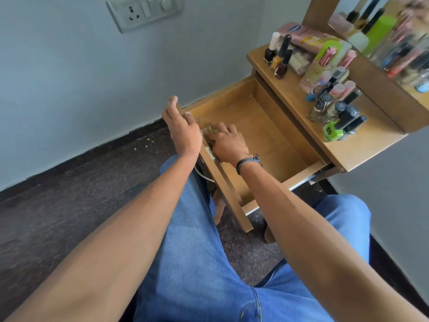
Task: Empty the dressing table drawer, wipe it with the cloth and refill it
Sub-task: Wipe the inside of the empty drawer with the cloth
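The wooden drawer (267,126) is pulled far out of the dressing table (362,147) and holds nothing but my right hand and a cloth. My left hand (180,123) grips the top corner of the drawer's front panel (226,189), fingers curled over its edge. My right hand (226,141) lies inside the drawer against the front panel, pressing a yellowish cloth (209,130) into the near left corner. Most of the cloth is hidden under the fingers.
Several nail polish bottles (334,112), tubes and a pink packet (308,37) crowd the dressing table top beside a mirror (394,31). A wall socket plate (144,11) sits on the wall. My knees in blue jeans (209,263) are under the drawer, over a dark floor.
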`<state>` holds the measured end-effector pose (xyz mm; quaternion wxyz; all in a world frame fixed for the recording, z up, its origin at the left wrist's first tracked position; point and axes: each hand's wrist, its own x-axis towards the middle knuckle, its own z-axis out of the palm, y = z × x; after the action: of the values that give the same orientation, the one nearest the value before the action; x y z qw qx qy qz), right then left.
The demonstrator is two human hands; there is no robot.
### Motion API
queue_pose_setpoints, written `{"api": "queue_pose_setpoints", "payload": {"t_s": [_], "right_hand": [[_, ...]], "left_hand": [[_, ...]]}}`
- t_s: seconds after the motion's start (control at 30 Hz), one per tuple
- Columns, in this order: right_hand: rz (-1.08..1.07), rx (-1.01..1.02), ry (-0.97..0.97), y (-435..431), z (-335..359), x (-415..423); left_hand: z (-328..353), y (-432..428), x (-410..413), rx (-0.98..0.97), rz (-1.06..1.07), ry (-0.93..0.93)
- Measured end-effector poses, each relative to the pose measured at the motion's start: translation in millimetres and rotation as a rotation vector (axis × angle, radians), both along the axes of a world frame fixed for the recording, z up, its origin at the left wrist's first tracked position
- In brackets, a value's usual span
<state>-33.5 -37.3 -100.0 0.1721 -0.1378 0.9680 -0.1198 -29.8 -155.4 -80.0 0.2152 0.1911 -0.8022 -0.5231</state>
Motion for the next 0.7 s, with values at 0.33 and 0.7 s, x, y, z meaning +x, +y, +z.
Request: {"api": "queue_pose_setpoints", "payload": {"t_s": [0.33,0.7], "right_hand": [[0.053,-0.002,-0.184,67,28,68],[-0.069,-0.051,-0.047,64,23,76]], "left_hand": [[-5,0,-2,0.025,-0.015,0.028],[-6,-2,-4,0.084,-0.021,0.032]]}}
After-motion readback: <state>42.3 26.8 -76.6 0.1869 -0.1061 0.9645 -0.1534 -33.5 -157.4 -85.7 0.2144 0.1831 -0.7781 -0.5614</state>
